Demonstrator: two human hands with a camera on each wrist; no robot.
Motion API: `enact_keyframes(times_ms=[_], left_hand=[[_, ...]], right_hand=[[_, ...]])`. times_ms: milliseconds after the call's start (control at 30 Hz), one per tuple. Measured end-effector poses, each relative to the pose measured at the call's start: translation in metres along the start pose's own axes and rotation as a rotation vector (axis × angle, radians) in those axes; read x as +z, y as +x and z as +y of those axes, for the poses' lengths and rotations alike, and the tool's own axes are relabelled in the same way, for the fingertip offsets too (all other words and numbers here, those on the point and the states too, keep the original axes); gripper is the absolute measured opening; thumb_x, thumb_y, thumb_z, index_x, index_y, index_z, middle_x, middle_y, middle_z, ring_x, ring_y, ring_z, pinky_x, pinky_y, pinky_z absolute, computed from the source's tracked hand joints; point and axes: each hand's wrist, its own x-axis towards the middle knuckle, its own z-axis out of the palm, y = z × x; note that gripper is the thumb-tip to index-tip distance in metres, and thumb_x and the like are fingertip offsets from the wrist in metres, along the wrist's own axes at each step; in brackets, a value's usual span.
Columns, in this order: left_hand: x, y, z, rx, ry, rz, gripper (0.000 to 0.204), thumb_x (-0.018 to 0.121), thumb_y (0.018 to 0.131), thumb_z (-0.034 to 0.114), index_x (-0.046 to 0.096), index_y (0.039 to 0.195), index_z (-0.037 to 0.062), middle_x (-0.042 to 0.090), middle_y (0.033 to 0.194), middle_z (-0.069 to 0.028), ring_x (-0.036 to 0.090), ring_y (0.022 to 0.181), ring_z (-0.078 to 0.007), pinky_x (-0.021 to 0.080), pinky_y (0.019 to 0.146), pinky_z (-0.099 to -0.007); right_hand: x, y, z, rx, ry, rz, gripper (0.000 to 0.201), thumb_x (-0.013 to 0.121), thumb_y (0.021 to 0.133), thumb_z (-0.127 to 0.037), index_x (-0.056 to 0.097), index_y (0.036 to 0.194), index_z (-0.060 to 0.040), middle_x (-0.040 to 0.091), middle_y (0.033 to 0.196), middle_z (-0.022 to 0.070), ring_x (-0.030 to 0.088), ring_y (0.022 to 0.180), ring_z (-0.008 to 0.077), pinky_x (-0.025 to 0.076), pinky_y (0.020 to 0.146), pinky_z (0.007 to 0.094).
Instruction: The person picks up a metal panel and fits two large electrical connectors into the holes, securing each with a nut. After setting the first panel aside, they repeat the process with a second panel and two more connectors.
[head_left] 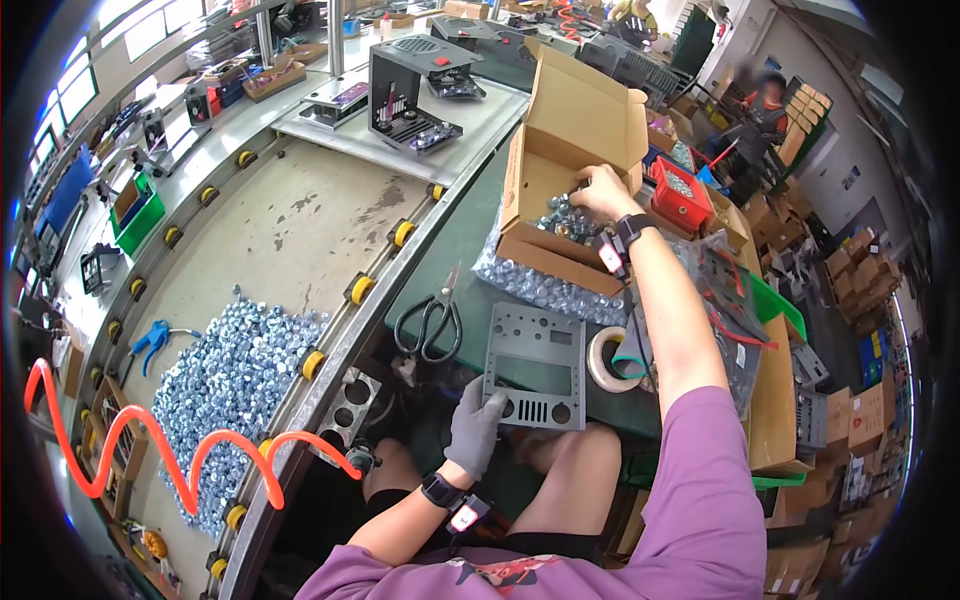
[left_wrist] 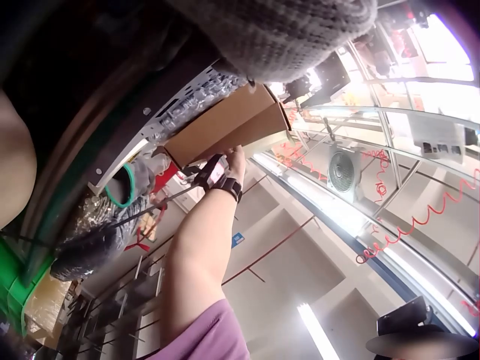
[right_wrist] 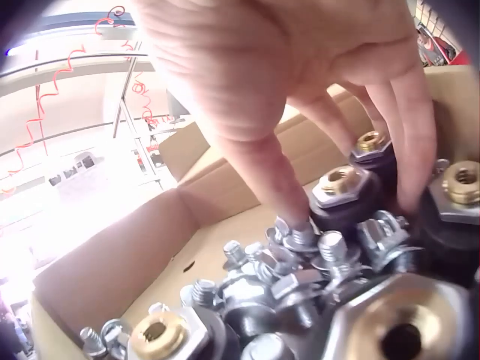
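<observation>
In the head view a gloved left hand [head_left: 473,432] pinches the lower left edge of a grey metal panel [head_left: 535,352] with round holes and slots, held over the bench edge. The bare right hand [head_left: 604,194] reaches into an open cardboard box [head_left: 560,262]. From the right wrist view, the fingers of the right hand [right_wrist: 300,105] point down among silver bolts [right_wrist: 296,289] and black parts with brass centres [right_wrist: 345,184]; its thumb touches a bolt. Whether a part is pinched cannot be told. The left glove [left_wrist: 277,30] fills the top of the left wrist view.
Scissors [head_left: 432,325] and a tape roll [head_left: 612,360] lie beside the panel. Bubble wrap [head_left: 545,290] lies under the box. A red bin [head_left: 681,195] stands beyond it. Left of the rail [head_left: 330,370] are a pile of small metal parts [head_left: 235,385] and a red coiled hose [head_left: 225,437].
</observation>
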Motion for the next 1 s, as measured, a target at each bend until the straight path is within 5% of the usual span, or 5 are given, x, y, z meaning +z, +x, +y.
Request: enact_keyframes(times_ms=[200,300,567,800,1000], left_hand=[[-0.011,-0.002,0.013,-0.09,0.002,-0.11,0.051,0.057,0.092,0.025,0.045,0.133,-0.0027,0.062,0.106,-0.0107,0.061,0.089,-0.016,0.053,0.067,-0.0272],[-0.017,-0.006,0.017,-0.046,-0.034,-0.106,0.056,0.059,0.091,0.028,0.042,0.134,-0.0047,0.06,0.115,-0.0125,0.061,0.092,-0.0151,0.051,0.064,-0.0248],[-0.023,-0.028,0.021,0.131,0.081,0.138,0.054,0.061,0.09,0.023,0.044,0.134,-0.0033,0.055,0.122,-0.0159,0.054,0.11,-0.0199,0.046,0.091,-0.0302],[-0.005,-0.067,0.071,0.642,0.252,0.056,0.045,0.062,0.088,0.01,0.049,0.13,-0.0022,0.054,0.12,-0.012,0.058,0.101,-0.0165,0.049,0.084,-0.0276],[0.011,-0.095,0.086,0.868,0.393,-0.113,0.046,0.069,0.078,0.002,0.055,0.121,0.0002,0.054,0.124,-0.0147,0.064,0.089,-0.0185,0.052,0.078,-0.029]], right_hand=[[-0.026,-0.036,-0.023,-0.311,0.089,0.21,0.042,0.075,0.061,-0.018,0.067,0.095,0.0033,0.058,0.116,0.0212,0.061,0.1,0.0316,0.05,0.089,0.0369],[-0.036,-0.123,-0.058,-0.416,0.125,-0.18,0.031,0.071,0.066,-0.003,0.065,0.096,-0.0011,0.046,0.122,0.0091,0.061,0.084,0.0112,0.051,0.069,0.0239],[0.039,-0.221,-0.027,-0.478,-0.162,-0.394,0.04,0.073,0.064,-0.016,0.065,0.101,-0.0041,0.046,0.132,0.0164,0.063,0.093,0.0274,0.051,0.085,0.0351],[-0.008,-0.303,-0.074,0.008,1.576,-0.502,0.045,0.062,0.09,-0.013,0.05,0.13,0.0045,0.065,0.098,0.0115,0.064,0.086,0.0192,0.053,0.073,0.0283],[0.007,-0.355,-0.081,0.034,1.755,-0.54,0.053,0.061,0.094,-0.028,0.044,0.131,0.0059,0.064,0.102,0.0157,0.063,0.081,0.0214,0.053,0.07,0.0293]])
